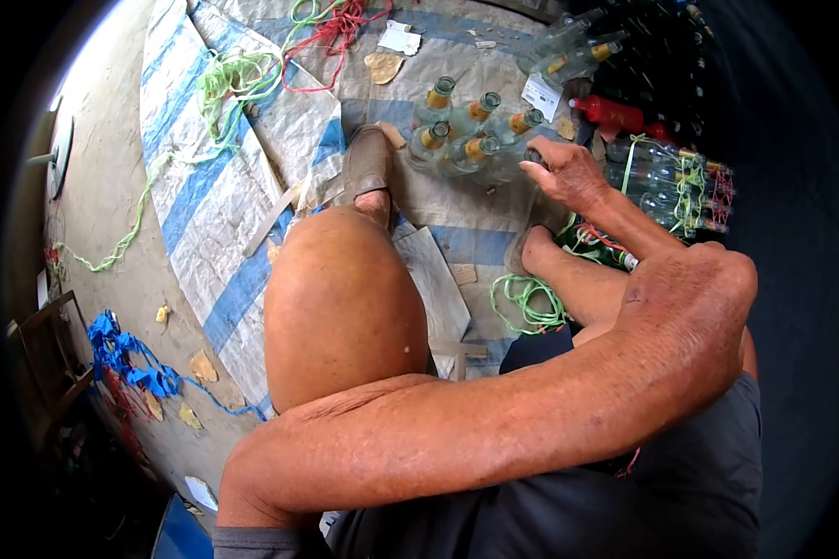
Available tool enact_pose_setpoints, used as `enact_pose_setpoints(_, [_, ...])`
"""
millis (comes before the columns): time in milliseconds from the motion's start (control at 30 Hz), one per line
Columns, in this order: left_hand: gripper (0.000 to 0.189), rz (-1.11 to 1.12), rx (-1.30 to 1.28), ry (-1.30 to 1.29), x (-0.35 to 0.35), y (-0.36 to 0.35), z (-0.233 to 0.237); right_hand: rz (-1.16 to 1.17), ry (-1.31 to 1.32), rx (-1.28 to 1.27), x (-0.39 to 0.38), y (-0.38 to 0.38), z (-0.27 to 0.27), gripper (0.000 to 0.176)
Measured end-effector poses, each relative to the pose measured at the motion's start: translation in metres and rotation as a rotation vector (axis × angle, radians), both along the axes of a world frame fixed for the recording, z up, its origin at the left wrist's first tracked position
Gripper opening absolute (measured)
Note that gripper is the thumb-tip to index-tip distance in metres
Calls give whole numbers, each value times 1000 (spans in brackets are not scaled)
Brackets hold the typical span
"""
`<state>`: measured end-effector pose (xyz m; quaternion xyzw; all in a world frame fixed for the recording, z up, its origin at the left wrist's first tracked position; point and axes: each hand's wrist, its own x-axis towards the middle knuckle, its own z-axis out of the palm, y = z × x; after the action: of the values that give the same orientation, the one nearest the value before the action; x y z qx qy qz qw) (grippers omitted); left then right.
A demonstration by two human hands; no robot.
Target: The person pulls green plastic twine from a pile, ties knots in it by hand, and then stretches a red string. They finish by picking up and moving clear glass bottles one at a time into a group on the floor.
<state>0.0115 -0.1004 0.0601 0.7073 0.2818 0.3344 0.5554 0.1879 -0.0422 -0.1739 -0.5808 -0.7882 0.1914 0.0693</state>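
Note:
My right hand (569,174) is closed around the dark-looking mouth end of a clear glass bottle (503,170), which leans beside a cluster. The clustered glass bottles (457,140) stand upright close together, with yellow labels on their necks. My left forearm lies across my lap over the bent left knee. At its end, my left hand (690,284) seems bent downward near my right arm; its fingers are hidden. Light-green twine (529,306) lies looped on the ground below the right hand, near my right foot.
A bundle of bottles (671,182) tied with green twine lies at right, near a red bottle (611,113). More glass bottles (573,56) lie behind. A blue-striped tarp (205,177) covers the ground. Green twine (238,84), red twine (337,33) and blue strips (126,359) are scattered about.

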Motion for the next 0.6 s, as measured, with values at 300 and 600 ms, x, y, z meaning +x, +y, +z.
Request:
enact_pose_setpoints(300, [23,-6,10,-7,0,0,-2,10,0,6,-1,0,2,32])
enact_pose_setpoints(600, [22,-21,19,-44,0,1,-1,20,-23,21,6,0,-5,39])
